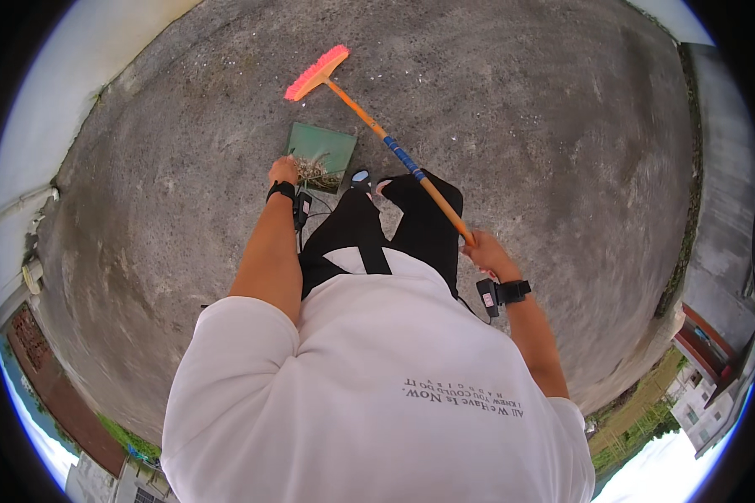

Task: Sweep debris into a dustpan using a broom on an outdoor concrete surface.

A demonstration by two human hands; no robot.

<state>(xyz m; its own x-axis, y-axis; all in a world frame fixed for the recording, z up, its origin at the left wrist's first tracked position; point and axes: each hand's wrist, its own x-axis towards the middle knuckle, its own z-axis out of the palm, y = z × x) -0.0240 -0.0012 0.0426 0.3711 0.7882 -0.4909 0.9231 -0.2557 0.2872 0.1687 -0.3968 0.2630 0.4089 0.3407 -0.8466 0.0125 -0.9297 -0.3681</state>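
In my right hand [486, 254], closed near its end, is the wooden handle of a broom [365, 117] with blue wrapping partway along. The broom's orange head with pink bristles [317, 74] is out ahead, beyond the dustpan. My left hand [283, 171] is closed at the near left side of a green dustpan [331, 142]; the exact part gripped is mostly hidden by the fingers. Dry, straw-like debris [315, 173] lies in the dustpan's near part, beside that hand. Both wrists carry black straps with small devices.
Rough grey concrete ground [545, 117] spreads around me, with small pale bits scattered ahead. My feet [362, 180] stand just right of the dustpan. A pale wall [50, 126] runs along the left, and a grey wall [726, 168] along the right.
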